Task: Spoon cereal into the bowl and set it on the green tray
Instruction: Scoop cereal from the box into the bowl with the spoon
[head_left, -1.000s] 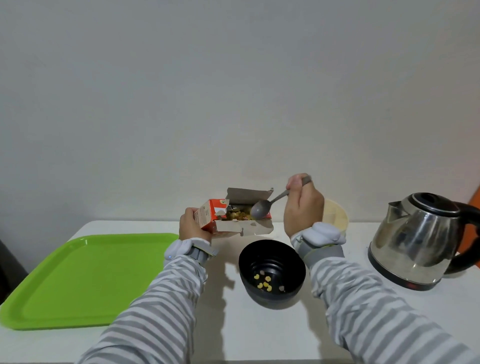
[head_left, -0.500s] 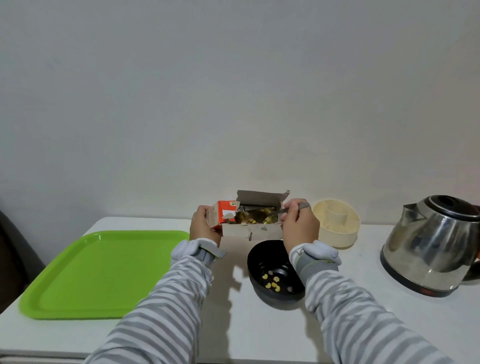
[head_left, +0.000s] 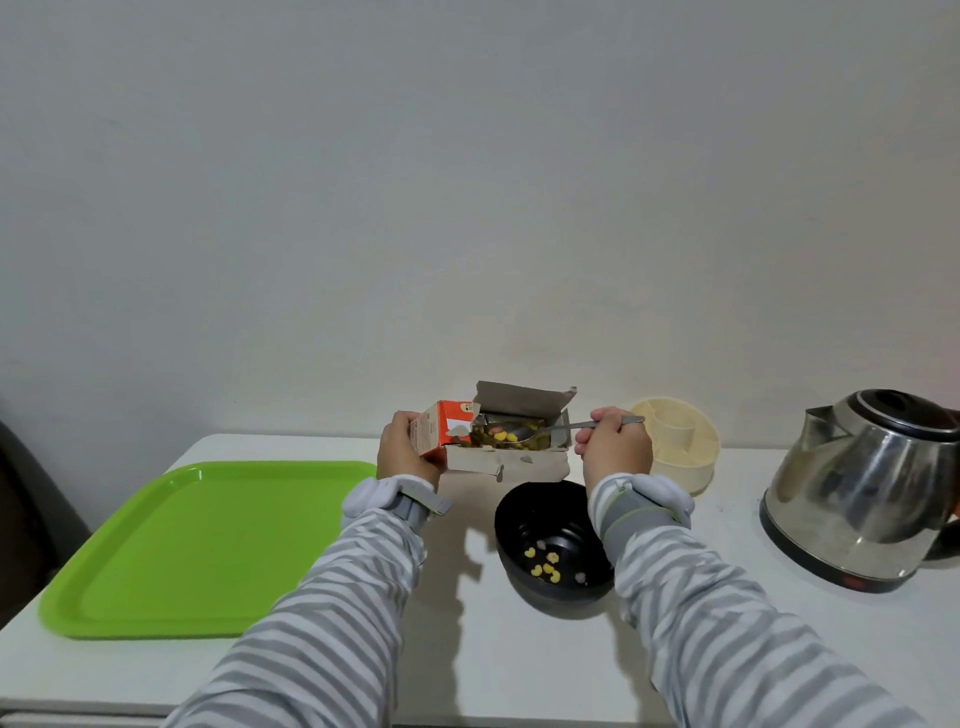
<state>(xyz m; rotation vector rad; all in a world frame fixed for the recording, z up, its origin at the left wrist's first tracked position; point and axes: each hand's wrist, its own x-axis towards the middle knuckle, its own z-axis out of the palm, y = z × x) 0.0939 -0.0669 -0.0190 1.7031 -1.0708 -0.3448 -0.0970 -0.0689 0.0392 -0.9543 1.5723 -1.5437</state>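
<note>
An orange and white cereal box (head_left: 441, 428) lies tipped with its flaps open, and my left hand (head_left: 402, 452) grips its left end. My right hand (head_left: 613, 449) is closed on a metal spoon (head_left: 550, 428), whose scoop sits inside the box opening with a few yellow pieces on it. Just in front of the box stands a black bowl (head_left: 524, 512) holding several yellow and pink cereal pieces. The green tray (head_left: 202, 545) lies flat to the left of my left arm, with nothing on it.
A steel electric kettle (head_left: 867, 488) stands at the right. A cream round plastic dish (head_left: 680, 447) sits behind my right hand. The white table (head_left: 519, 670) ends near the bottom of the view; a dark object (head_left: 31, 519) is beyond its left edge.
The spoon went from hovering over the box down into its opening and now holds cereal. My right hand dropped lower and shifted right. The left hand stays on the box.
</note>
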